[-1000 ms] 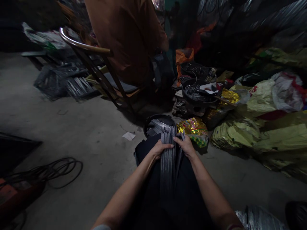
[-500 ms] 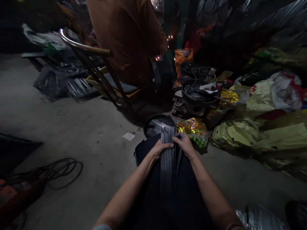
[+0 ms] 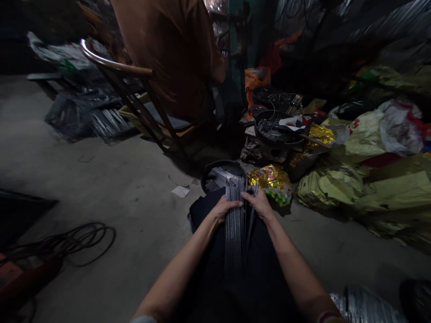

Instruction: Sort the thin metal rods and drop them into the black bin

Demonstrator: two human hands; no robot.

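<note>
A thick bundle of thin grey metal rods [image 3: 235, 229] stands lengthwise over my dark-clothed lap. Wrapped round its left side is my left hand [image 3: 223, 208], thumb lying across the front. My right hand [image 3: 258, 202] is closed on a few rods [image 3: 251, 224] split off to the right, and its thumb and fingertips touch the bundle's right edge. The fingers behind the rods are hidden. Just past my knees sits a round black basin [image 3: 206, 178] with more grey rods [image 3: 218, 176] lying in it.
Ahead, a person in a brown shirt [image 3: 168, 58] sits on a metal-framed chair [image 3: 117, 68]. To the right are a golden packet [image 3: 269, 176], a black pan of metal pieces [image 3: 279, 140] and yellowish sacks [image 3: 336, 188]. Coiled cable [image 3: 97, 242] lies on the floor at left.
Sparks near the seated person have gone out, and that person's arm has shifted. My hands and the rods stay nearly the same; the view has shifted slightly.
</note>
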